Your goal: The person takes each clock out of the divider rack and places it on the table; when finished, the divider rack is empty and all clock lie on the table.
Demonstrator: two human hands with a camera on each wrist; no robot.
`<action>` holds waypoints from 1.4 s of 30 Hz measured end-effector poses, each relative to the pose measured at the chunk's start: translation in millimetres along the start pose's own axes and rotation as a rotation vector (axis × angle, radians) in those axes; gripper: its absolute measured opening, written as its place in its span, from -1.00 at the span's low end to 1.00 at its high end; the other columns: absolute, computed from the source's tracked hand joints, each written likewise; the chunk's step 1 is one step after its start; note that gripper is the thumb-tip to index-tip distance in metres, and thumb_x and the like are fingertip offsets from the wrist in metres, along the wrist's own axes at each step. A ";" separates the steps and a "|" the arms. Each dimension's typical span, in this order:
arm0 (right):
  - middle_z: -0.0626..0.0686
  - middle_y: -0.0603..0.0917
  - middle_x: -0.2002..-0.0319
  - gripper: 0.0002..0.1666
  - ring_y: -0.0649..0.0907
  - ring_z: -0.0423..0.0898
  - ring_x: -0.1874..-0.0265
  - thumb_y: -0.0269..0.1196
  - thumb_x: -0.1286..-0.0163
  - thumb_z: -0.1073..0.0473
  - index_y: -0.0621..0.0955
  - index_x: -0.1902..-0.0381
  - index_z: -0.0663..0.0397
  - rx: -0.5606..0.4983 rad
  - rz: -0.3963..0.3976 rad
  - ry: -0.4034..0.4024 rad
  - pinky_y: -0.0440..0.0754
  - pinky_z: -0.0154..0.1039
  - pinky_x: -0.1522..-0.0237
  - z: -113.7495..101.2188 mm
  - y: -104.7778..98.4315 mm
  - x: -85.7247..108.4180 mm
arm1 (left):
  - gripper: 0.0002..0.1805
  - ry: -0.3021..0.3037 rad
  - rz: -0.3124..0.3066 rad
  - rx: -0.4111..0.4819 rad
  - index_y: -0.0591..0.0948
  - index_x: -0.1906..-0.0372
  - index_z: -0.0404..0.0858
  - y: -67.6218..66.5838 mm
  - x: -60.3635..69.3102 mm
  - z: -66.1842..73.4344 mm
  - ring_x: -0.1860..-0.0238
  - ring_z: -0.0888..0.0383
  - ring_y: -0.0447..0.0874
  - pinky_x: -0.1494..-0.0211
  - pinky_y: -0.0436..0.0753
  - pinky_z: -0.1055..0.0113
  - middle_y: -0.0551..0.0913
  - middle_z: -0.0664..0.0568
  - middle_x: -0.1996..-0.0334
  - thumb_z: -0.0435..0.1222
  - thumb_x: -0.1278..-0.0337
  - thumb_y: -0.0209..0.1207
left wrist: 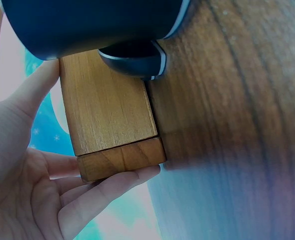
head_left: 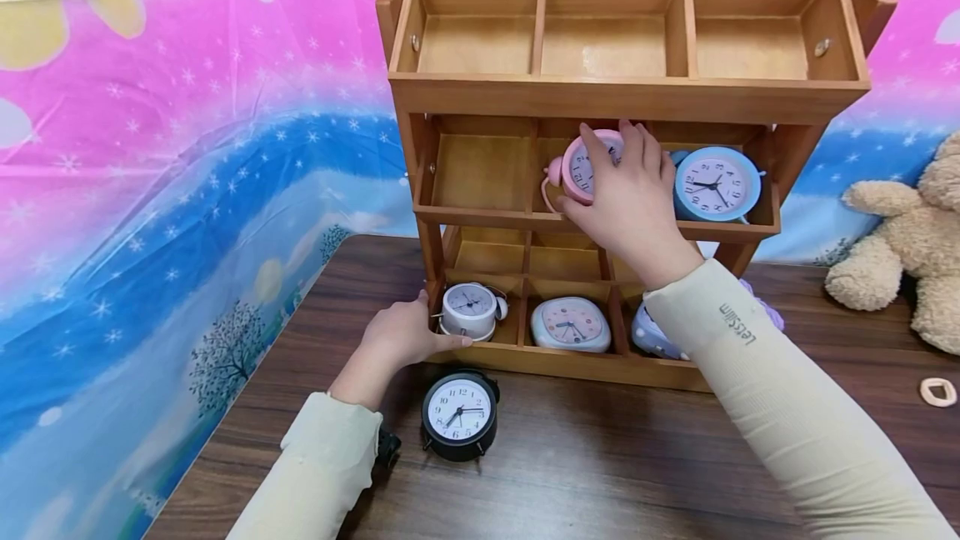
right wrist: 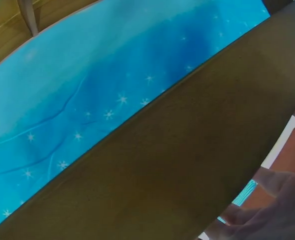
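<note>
My right hand [head_left: 636, 200] holds a pink alarm clock [head_left: 576, 172] in the middle compartment of the rack's middle tier, its dial turned sideways and partly covered by my fingers. To its right in the same tier sits a blue alarm clock [head_left: 716, 184], also turned sideways. With my left hand [head_left: 399, 330] I grip the left end of the bottom tier of the wooden rack [head_left: 630, 97]; thumb and fingers straddle the wooden end panel [left wrist: 107, 105] in the left wrist view. A white alarm clock [head_left: 468, 311] lies tilted back just beside that hand.
A black alarm clock [head_left: 459, 415] stands on the dark wood table [head_left: 570, 457] before the rack. A pale rounded clock [head_left: 572, 324] and a partly hidden bluish clock [head_left: 654, 333] occupy the bottom tier. At right are a teddy bear [head_left: 930, 248] and a small wooden ring [head_left: 937, 392].
</note>
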State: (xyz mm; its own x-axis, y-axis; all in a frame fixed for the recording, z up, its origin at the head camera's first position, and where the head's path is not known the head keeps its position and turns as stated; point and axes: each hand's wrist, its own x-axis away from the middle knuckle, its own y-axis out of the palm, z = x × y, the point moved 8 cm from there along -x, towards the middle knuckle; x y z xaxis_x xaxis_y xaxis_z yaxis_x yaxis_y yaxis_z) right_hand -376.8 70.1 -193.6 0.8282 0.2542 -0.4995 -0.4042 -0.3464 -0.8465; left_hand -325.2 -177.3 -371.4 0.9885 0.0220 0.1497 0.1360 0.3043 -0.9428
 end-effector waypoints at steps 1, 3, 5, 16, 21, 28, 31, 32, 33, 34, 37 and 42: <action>0.39 0.04 -0.47 0.02 0.03 0.34 -0.45 0.33 -0.27 -0.18 0.19 -0.56 0.00 0.002 0.004 0.003 0.00 0.38 -0.36 1.1 0.0 -0.5 | 0.22 0.000 0.000 0.001 0.15 -0.50 -0.45 -0.1 0.1 -0.1 -0.12 -0.25 0.59 -0.16 0.54 -0.07 0.53 -0.37 -0.21 0.34 0.01 0.28; 0.40 0.07 -0.45 0.03 0.08 0.37 -0.42 0.35 -0.24 -0.16 0.20 -0.55 0.03 0.005 0.018 0.004 0.09 0.39 -0.33 2.4 -0.7 -1.5 | 0.22 -0.001 0.000 0.000 0.15 -0.50 -0.45 0.0 0.2 -0.3 -0.12 -0.25 0.60 -0.15 0.54 -0.07 0.53 -0.37 -0.21 0.33 0.01 0.28; 0.40 0.10 -0.44 0.05 0.13 0.38 -0.40 0.38 -0.21 -0.13 0.22 -0.54 0.07 0.006 0.029 0.006 0.14 0.38 -0.30 3.4 -1.5 -2.4 | 0.22 -0.001 0.001 0.000 0.15 -0.51 -0.45 -0.1 0.4 -0.2 -0.12 -0.25 0.60 -0.15 0.55 -0.06 0.53 -0.37 -0.21 0.33 0.02 0.28; 0.47 0.07 -0.43 0.09 0.18 0.41 -0.36 0.45 -0.16 -0.08 0.23 -0.53 0.13 -0.020 0.028 0.032 0.02 0.36 -0.34 6.5 -1.5 -5.0 | 0.21 -0.007 -0.002 0.006 0.15 -0.51 -0.43 -0.2 1.8 0.6 -0.14 -0.25 0.58 -0.16 0.54 -0.07 0.51 -0.37 -0.24 0.33 0.00 0.28; 0.53 0.21 -0.31 0.04 0.25 0.40 -0.29 0.46 -0.16 -0.05 0.28 -0.48 0.23 -0.063 0.061 0.016 0.01 0.27 -0.36 5.6 -3.9 -6.3 | 0.22 -0.010 -0.002 -0.002 0.15 -0.51 -0.42 0.4 0.8 0.5 -0.12 -0.24 0.60 -0.11 0.57 -0.05 0.53 -0.36 -0.22 0.34 0.02 0.28; 0.51 0.32 -0.20 -0.19 0.31 0.38 -0.18 0.33 -0.29 -0.11 0.45 -0.35 0.25 -0.113 0.098 0.022 0.13 0.25 -0.29 5.3 -13.4 -7.9 | 0.22 -0.010 0.004 0.005 0.15 -0.51 -0.42 0.1 0.2 -0.8 -0.14 -0.26 0.58 -0.15 0.54 -0.07 0.52 -0.36 -0.23 0.34 0.02 0.28; 0.47 0.36 -0.17 -0.26 0.33 0.35 -0.18 0.28 -0.31 -0.14 0.50 -0.30 0.21 -0.146 0.108 0.031 0.18 0.24 -0.26 5.2 -19.1 -6.8 | 0.22 -0.009 0.004 0.010 0.14 -0.52 -0.42 0.3 0.1 -0.8 -0.14 -0.26 0.58 -0.17 0.53 -0.07 0.52 -0.37 -0.23 0.33 0.02 0.28; 0.45 0.37 -0.17 -0.28 0.34 0.34 -0.18 0.27 -0.32 -0.15 0.51 -0.29 0.19 -0.159 0.106 0.035 0.20 0.24 -0.25 4.9 -20.6 -6.2 | 0.22 -0.008 0.004 0.012 0.14 -0.52 -0.42 0.4 0.2 -0.8 -0.14 -0.26 0.58 -0.17 0.53 -0.07 0.51 -0.37 -0.23 0.33 0.02 0.29; 0.44 0.37 -0.17 -0.29 0.35 0.33 -0.18 0.26 -0.32 -0.16 0.52 -0.29 0.16 -0.169 0.102 0.040 0.22 0.23 -0.23 4.5 -22.1 -5.2 | 0.22 -0.008 0.003 0.013 0.14 -0.52 -0.42 0.6 0.2 -0.9 -0.15 -0.26 0.57 -0.18 0.53 -0.07 0.51 -0.37 -0.24 0.33 0.02 0.29; 0.42 0.38 -0.17 -0.29 0.35 0.31 -0.19 0.24 -0.32 -0.18 0.52 -0.29 0.13 -0.182 0.096 0.045 0.24 0.22 -0.22 3.9 -23.4 -3.9 | 0.23 -0.008 0.003 0.014 0.14 -0.52 -0.42 0.8 0.1 -1.0 -0.15 -0.26 0.57 -0.18 0.52 -0.07 0.51 -0.37 -0.24 0.34 0.02 0.29; 0.37 0.37 -0.24 -0.23 0.34 0.27 -0.23 0.23 -0.30 -0.26 0.50 -0.33 0.05 -0.211 0.079 0.063 0.28 0.20 -0.20 2.0 -27.2 1.9 | 0.23 -0.012 0.002 0.018 0.14 -0.52 -0.42 0.9 0.2 -1.1 -0.16 -0.25 0.56 -0.18 0.52 -0.07 0.50 -0.36 -0.25 0.34 0.03 0.29; 0.25 0.32 -0.35 -0.12 0.33 0.23 -0.25 0.25 -0.23 -0.32 0.45 -0.42 -0.04 -0.232 0.045 0.063 0.33 0.18 -0.14 -3.7 -32.7 17.4 | 0.22 -0.010 0.002 0.011 0.14 -0.52 -0.42 0.4 0.4 -0.7 -0.13 -0.25 0.59 -0.15 0.54 -0.07 0.53 -0.36 -0.22 0.34 0.02 0.28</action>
State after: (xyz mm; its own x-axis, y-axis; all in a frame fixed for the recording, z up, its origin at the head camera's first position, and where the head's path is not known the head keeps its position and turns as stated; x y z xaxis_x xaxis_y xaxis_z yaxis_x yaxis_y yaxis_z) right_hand -347.7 82.5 -173.9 0.8368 0.1798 -0.5171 -0.3470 -0.5565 -0.7549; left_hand -324.7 -177.9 -371.9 0.9880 0.0321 0.1513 0.1337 0.3145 -0.9398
